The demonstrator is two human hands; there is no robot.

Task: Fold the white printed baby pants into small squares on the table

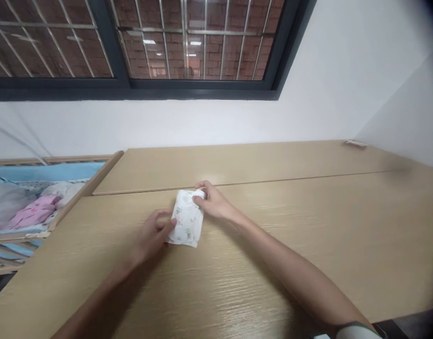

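On the desk top (273,263): folded white disposable diaper (186,218), small green print, its far end reaching the seam between the two boards.
Long axis: runs away from me, far end leaning right, toward the right arm's side.
Right hand (213,201): closed in a pinch on the diaper's far right corner.
Left hand (151,237): curled, thumb against the diaper's left edge; I cannot tell whether it grips.
Beyond the desk's left end: wooden cot (61,159), pink garment (34,212) inside.
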